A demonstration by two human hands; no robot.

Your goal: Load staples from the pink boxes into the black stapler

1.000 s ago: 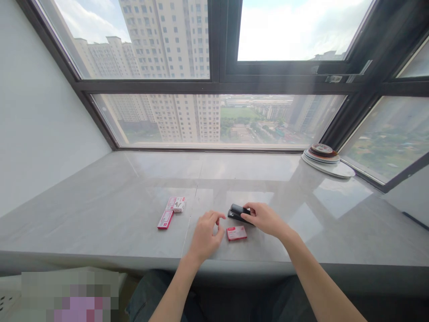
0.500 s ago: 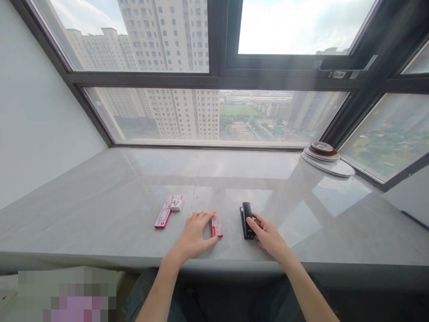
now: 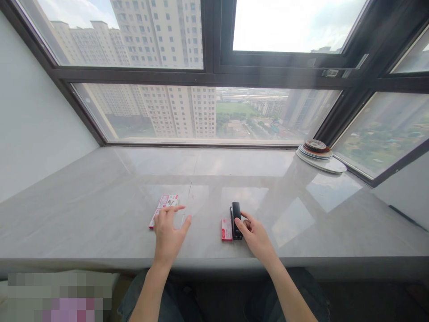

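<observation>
A black stapler (image 3: 236, 220) lies on the grey stone sill (image 3: 100, 201), pointing away from me. A red staple box (image 3: 226, 229) lies right against its left side. My right hand (image 3: 254, 235) rests beside the stapler with its fingers touching the stapler's right side, loosely spread. My left hand (image 3: 169, 230) hovers open, fingers apart, over two more red and white staple boxes (image 3: 163, 203) further left, partly covering them. It holds nothing.
A stack of round plates or coasters (image 3: 317, 154) sits at the far right corner of the sill. Large windows run along the back. The sill's front edge is just under my wrists. A white wall closes the left side.
My left hand let go of the red box next to the stapler and moved left over the other boxes. The box now lies against the stapler. My right hand stays at the stapler.
</observation>
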